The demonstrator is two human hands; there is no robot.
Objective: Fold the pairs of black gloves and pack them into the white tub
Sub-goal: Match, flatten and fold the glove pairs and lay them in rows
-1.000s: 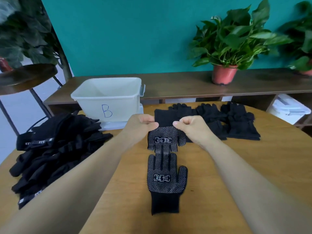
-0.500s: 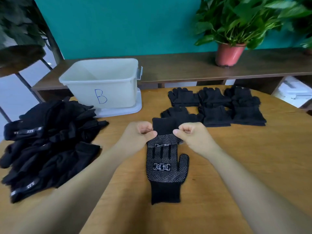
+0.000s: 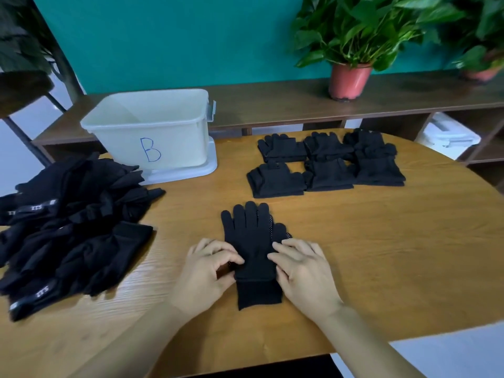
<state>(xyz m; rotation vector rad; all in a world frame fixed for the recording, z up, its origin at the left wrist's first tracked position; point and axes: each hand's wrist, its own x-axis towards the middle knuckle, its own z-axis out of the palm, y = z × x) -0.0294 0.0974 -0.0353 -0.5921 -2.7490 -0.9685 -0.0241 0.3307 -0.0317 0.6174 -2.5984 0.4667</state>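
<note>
Black knit glove pair (image 3: 252, 241) flat on wooden table (image 3: 381, 255) between both hands, cuff nearest, fingers pointing away, presumably squared up for folding as one; lower glove mostly hidden, only dotted palm edge peeking out just beyond right fingertips; left hand (image 3: 210, 271) pinching left edge above cuff, thumb against forefinger; right hand (image 3: 302, 271) bent over right edge, pinching or merely pressing impossible to tell; folded pairs (image 3: 327, 165) in rows well beyond right hand, likely staged for packing; white tub (image 3: 152, 137) far beyond left hand, floor hidden behind near wall; unfolded pile (image 3: 68, 222) outboard of left hand, cut off at frame edge.
</note>
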